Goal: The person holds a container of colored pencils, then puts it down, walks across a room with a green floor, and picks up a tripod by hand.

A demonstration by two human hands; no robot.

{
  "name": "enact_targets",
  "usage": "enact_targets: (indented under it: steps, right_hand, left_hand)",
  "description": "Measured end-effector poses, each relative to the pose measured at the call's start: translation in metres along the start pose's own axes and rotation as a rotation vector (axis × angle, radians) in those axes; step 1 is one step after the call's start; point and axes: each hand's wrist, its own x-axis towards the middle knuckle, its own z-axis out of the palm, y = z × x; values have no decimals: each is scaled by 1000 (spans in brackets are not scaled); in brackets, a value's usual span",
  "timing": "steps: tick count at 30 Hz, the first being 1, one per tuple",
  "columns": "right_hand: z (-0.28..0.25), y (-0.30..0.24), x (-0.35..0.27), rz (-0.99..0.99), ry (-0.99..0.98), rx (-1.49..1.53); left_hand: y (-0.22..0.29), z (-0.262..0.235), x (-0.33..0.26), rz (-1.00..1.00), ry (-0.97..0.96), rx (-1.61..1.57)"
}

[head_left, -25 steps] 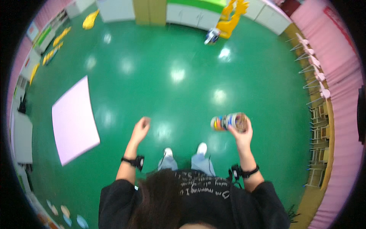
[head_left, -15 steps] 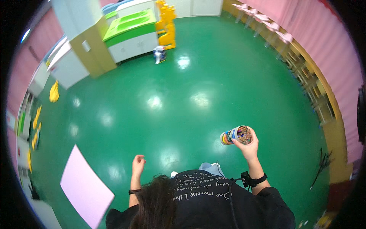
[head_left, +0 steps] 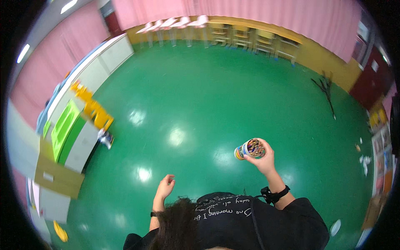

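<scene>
A round tub of coloured pencils [head_left: 242,153] is in my right hand [head_left: 266,160], which wraps around its side near the rim. It tilts toward me, so the brown pencil ends [head_left: 255,147] show packed inside its mouth. Its outside is pale with coloured print. To the left and a little nearer, my left hand [head_left: 166,186] hangs with loosely bent fingers. Nothing shows in it, and it touches nothing over the green floor.
Green floor [head_left: 187,91] spreads around me. A green-topped cabinet [head_left: 77,137] and yellow shelf-like pieces [head_left: 93,107] stand left. Pink chairs [head_left: 179,23] and wooden chairs [head_left: 264,39] line the far wall. A dark branch-like thing [head_left: 327,89] lies far right; a low shelf [head_left: 382,154] stands right.
My view has swung to the right; the green cabinet now stands far left, and the pink panel has left the view. My right hand still holds the pencil tub.
</scene>
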Motion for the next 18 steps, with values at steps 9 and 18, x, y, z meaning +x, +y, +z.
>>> enact_targets:
  steps: [9, 18]
  right_hand:
    - [42, 21, -11, 159, 313, -326]
    - [88, 0, 5, 309, 730, -475]
  left_hand:
    - [-83, -47, 186, 160, -813, 242]
    - [77, -2, 399, 614, -684, 120]
